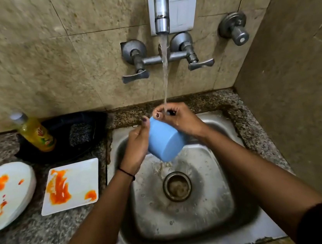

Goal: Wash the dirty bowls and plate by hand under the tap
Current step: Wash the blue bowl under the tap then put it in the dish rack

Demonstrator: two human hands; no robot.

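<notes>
Gripping a blue bowl [165, 139] from both sides, the left hand [136, 145] cups its flank while the right hand [180, 119] curls fingers over its rim, tilted above the sink [223, 205]. Beyond the fingers, tap [161, 10] water pours down. Left of the left hand wait a sauce-smeared square plate [70, 186] and round plate [5, 195].

yellow soap bottle [36, 135], scrub pad [80, 133], black tray [93, 122]
</notes>
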